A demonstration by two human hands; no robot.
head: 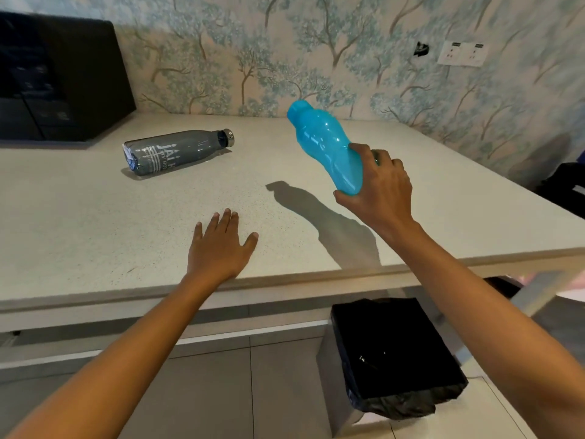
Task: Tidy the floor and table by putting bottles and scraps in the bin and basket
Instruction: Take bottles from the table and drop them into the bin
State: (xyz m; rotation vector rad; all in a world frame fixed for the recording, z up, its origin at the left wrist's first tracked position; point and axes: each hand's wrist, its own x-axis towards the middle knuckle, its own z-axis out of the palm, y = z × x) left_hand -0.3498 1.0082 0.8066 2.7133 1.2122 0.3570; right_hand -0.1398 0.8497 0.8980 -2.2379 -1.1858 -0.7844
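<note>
- The lower end of the blue bottle is covered by the fingers of the right hand; its base is not seen.
- The print on the grey bottle is read only in part; the smaller lines cannot be made out.
- The black appliance is cut off by the left edge, and its front is blurred.
- The inside of the bin is too dark for contents to be told.
- A dark shape is cut off at the right edge and cannot be identified.
- The small dark thing beside the wall socket is too blurred to be named.
</note>
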